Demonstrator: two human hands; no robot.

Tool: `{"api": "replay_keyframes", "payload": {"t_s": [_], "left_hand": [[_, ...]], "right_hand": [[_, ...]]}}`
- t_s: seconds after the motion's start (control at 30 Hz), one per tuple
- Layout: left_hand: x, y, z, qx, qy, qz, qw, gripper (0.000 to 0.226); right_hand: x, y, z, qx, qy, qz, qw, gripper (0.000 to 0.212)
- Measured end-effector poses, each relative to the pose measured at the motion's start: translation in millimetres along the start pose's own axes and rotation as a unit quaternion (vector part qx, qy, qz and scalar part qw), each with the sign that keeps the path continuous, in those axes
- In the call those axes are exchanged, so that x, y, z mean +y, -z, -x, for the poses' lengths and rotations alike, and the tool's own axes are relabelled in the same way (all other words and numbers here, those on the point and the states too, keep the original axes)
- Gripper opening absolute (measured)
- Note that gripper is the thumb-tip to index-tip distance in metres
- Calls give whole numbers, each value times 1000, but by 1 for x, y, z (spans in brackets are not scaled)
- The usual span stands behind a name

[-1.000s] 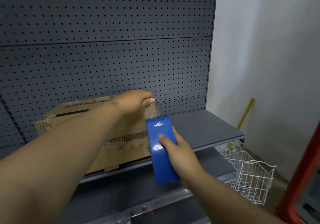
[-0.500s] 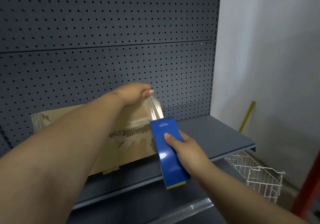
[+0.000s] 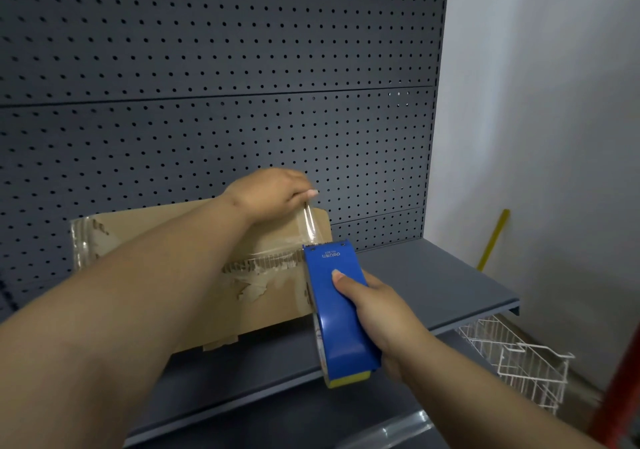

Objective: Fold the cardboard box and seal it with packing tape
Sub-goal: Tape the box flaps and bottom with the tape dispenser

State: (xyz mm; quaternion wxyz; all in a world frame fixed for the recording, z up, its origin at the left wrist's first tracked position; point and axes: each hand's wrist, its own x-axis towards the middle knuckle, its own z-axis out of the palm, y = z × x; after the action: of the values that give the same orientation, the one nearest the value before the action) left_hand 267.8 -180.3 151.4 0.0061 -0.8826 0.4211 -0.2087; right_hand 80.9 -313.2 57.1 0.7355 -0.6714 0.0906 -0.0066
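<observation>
A worn brown cardboard box [image 3: 270, 296] lies on the grey shelf [image 3: 433, 285], its front face torn and patched with old tape. My right hand [image 3: 377, 313] grips a blue tape dispenser [image 3: 337, 306] held against the box's right end. A strip of clear packing tape [image 3: 309, 221] runs up from the dispenser's top. My left hand [image 3: 273, 192] pinches the strip's free end above the box's upper right corner. My left forearm hides much of the box's middle.
A dark pegboard panel [image 3: 214, 84] rises behind the shelf. A white wire basket [image 3: 519, 358] sits low on the right, under the shelf edge. A yellow stick [image 3: 493, 239] leans on the white wall. A red post [image 3: 620, 396] stands at the far right.
The left hand has lifted the tape end higher, so more clear tape is drawn out of the dispenser. The view has tilted down slightly and the dispenser has shifted a little to the right.
</observation>
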Motion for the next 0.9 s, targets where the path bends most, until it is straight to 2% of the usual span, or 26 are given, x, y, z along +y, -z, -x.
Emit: {"api": "replay_keyframes", "payload": {"t_s": [0.2,0.3,0.4,0.47,0.53,0.6,0.73,0.9], "left_hand": [[5,0,-6,-4,-7,-57,998,37],[8,-5,0,48,-75,-78,993,30],[10,-3,6,23,-115,-91,989,29],[6,-1,8,22,-138,-94,986,57],[4,-2,10,36,-137,-110,984,67],[6,-6,11,56,-130,-116,983,62],[3,-4,7,33,-110,-121,986,59],[0,-1,2,18,-97,-137,986,46]], "right_hand": [[-2,2,-5,-21,-5,-31,999,20],[-1,3,-8,-29,-13,-38,999,22],[1,3,-10,-31,-13,-40,999,23],[2,3,-12,-29,-9,-39,999,23],[3,3,-13,-31,-7,-43,999,23],[5,1,-12,-30,-1,-46,999,22],[8,2,-11,-20,15,-42,999,20],[22,12,2,-30,-36,-33,998,20]]}}
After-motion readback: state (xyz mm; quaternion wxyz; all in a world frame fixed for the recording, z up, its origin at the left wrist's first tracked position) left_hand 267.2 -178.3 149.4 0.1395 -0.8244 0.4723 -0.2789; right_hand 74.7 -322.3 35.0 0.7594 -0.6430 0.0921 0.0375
